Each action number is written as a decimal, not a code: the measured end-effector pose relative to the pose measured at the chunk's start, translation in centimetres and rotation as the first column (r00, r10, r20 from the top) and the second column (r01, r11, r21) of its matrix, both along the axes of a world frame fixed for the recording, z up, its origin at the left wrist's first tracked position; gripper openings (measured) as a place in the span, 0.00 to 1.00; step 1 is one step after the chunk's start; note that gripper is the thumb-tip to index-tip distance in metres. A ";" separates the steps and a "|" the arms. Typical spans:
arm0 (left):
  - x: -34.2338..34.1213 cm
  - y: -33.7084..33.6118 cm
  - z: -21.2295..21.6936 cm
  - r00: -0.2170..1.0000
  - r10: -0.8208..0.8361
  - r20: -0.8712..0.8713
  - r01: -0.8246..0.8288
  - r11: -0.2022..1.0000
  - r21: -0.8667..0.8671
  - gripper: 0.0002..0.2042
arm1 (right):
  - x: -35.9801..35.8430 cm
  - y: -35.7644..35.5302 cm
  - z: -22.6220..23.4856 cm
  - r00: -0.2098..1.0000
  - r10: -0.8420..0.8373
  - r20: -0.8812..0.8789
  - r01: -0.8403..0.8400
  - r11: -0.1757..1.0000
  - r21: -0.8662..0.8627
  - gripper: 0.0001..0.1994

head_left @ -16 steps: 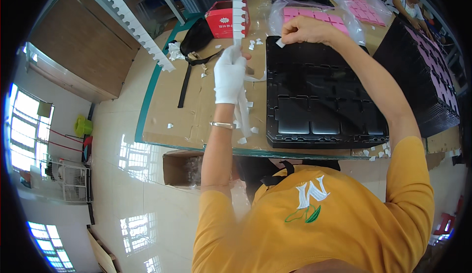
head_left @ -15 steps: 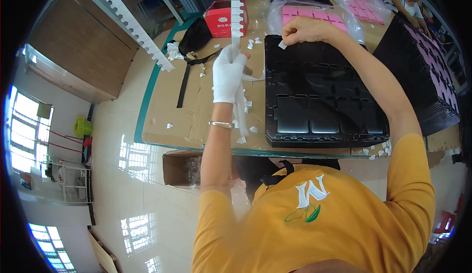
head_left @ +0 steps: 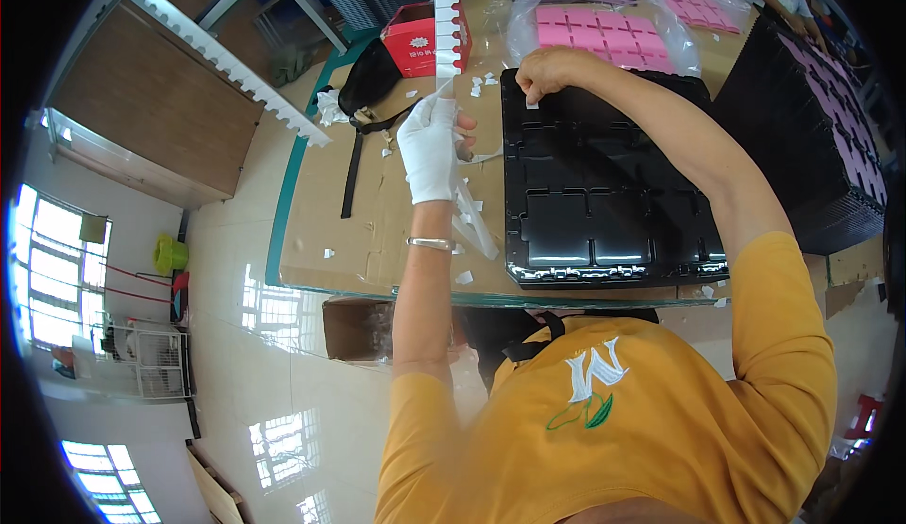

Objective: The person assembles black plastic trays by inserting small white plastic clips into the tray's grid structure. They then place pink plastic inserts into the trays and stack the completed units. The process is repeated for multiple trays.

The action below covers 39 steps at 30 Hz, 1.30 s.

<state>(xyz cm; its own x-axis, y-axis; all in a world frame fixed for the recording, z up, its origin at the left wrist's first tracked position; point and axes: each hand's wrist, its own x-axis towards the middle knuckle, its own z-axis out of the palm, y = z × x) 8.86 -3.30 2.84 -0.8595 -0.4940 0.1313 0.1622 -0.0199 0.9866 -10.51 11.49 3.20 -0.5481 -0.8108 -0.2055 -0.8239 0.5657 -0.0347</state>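
My left hand (head_left: 432,149), in a white glove with bare fingertips, is closed around the lower end of a long white strip (head_left: 446,38) with a notched edge. A thin pale tape (head_left: 477,227) trails below that hand. My bare right hand (head_left: 547,69) pinches a small white sticker (head_left: 532,105) at the far left corner of a black plastic tray (head_left: 571,170). The sticker is at the tray's surface; whether it touches is unclear. The tray has rectangular recesses and lies on the cardboard-covered table (head_left: 354,250).
Pink sectioned pieces (head_left: 604,38) in clear plastic lie beyond the tray. A tall stack of black trays (head_left: 802,118) stands right. Far left are a red box (head_left: 415,45), a black pouch (head_left: 373,76) and another notched white strip (head_left: 222,57). White scraps (head_left: 463,278) dot the table.
My right hand has moved slightly left and nearer, bringing the sticker down to the tray's corner. My left hand still grips the strip and has turned a little.
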 end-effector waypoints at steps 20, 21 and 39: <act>-1.1 0.9 -2.0 0.997 0.050 -0.067 -0.066 0.962 -0.264 0.10 | 7.1 -2.5 2.9 0.649 0.100 0.755 0.632 0.482 -0.607 0.12; -1.2 0.9 -2.3 0.992 0.080 -0.094 -0.108 0.933 -0.344 0.10 | 7.2 -2.5 3.0 0.649 0.079 0.757 0.642 0.477 -0.600 0.13; -1.7 -1.2 -1.3 0.993 -0.017 -0.115 0.001 0.991 -0.136 0.13 | 15.3 4.0 3.9 0.795 0.289 0.533 -0.285 0.954 -0.092 0.12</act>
<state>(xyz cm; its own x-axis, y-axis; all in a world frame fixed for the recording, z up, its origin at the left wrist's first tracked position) 7.19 -4.55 1.58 -0.8389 -0.4572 0.2952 0.2755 0.1111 0.9549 4.78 15.46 7.06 -0.0946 -0.9156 -0.3907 -0.7981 0.3044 -0.5200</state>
